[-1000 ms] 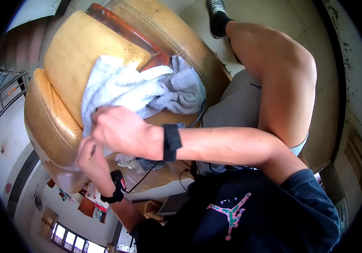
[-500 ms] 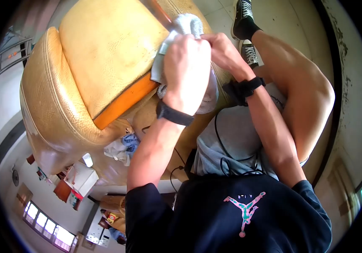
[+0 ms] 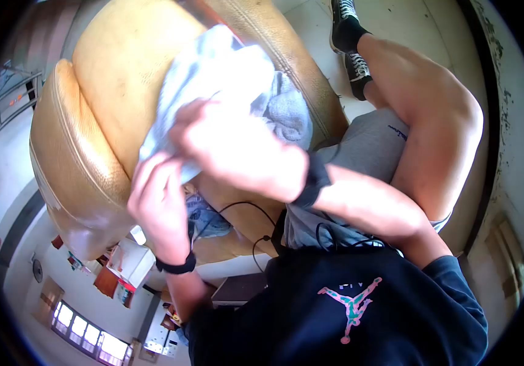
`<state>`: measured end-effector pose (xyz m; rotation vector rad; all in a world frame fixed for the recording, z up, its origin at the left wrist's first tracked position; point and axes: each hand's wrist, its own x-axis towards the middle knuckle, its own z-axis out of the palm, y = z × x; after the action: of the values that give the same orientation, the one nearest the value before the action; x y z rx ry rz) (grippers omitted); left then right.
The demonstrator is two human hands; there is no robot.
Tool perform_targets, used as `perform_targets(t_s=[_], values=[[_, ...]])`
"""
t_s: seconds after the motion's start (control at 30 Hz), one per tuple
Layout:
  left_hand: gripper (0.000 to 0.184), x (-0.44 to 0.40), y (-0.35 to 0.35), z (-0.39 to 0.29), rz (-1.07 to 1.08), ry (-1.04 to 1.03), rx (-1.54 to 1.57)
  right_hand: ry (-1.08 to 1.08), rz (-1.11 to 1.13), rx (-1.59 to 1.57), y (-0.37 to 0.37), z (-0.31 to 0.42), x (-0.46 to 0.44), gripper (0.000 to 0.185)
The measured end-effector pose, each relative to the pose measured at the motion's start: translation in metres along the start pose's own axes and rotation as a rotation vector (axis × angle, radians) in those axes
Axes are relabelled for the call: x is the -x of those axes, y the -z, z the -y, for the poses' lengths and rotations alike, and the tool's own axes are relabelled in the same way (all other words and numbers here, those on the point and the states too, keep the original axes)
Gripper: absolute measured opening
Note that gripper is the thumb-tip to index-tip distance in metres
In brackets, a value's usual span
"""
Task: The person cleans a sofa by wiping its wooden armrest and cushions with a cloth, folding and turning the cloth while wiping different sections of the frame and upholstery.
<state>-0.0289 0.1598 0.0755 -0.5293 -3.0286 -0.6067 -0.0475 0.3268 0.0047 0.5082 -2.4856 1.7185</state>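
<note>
A light blue-grey towel (image 3: 213, 70) lies loosely spread over the tan leather seat (image 3: 121, 55), its right part bunched. My left hand (image 3: 161, 204) is at the towel's lower left end, with bent fingers closed on the cloth. Just above and to the right, my right hand (image 3: 225, 143) crosses over the towel; it is blurred, its fingers curled round the fabric near my left fingertips. Both wrists wear black bands. Part of a reddish-brown strip (image 3: 213, 18) shows beyond the towel's top edge.
Below the seat lies a crumpled blue cloth (image 3: 207, 216), beside a thin black cable (image 3: 249, 204). My bent legs (image 3: 426, 110) are at the right. A metal rack (image 3: 14, 104) stands at far left, a white box-like table (image 3: 130, 262) at lower left.
Both hands have moved left and down from the seat's far right side. The towel, bunched between them before, is now spread over the seat and hides its orange-brown edge.
</note>
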Motion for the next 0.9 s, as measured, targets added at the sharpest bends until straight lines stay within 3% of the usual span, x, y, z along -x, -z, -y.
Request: perform_targets(t_s=[0.17,0.27,0.43,0.57,0.67,0.77,0.83,0.9], values=[[0.011,0.004,0.01,0.017,0.009,0.018,-0.061,-0.116,0.071,0.06,-0.02,0.018,-0.001,0.011],[0.009,-0.012,0.007,0.008,0.071,0.129,-0.053,-0.138,-0.112,-0.045,-0.021,0.007,0.002,0.01],[0.007,-0.072,-0.046,-0.034,0.213,0.021,0.062,-0.189,-0.222,-0.008,0.026,-0.064,0.001,0.008],[0.007,-0.081,-0.072,-0.055,0.158,-0.184,-0.187,-0.202,-0.198,-0.037,0.044,-0.085,0.006,0.008],[0.009,-0.073,-0.051,-0.046,0.221,-0.147,-0.05,-0.097,-0.147,0.01,0.043,-0.074,0.0,0.01],[0.012,-0.06,-0.021,-0.047,0.235,-0.047,-0.144,-0.053,-0.171,0.144,0.021,-0.045,0.001,0.007],[0.016,-0.046,0.001,-0.032,0.245,0.018,-0.308,-0.002,-0.185,-0.026,-0.011,-0.02,-0.009,0.011],[0.021,-0.03,0.025,-0.011,0.239,0.103,-0.311,-0.047,-0.008,0.013,-0.03,0.009,-0.02,0.012]])
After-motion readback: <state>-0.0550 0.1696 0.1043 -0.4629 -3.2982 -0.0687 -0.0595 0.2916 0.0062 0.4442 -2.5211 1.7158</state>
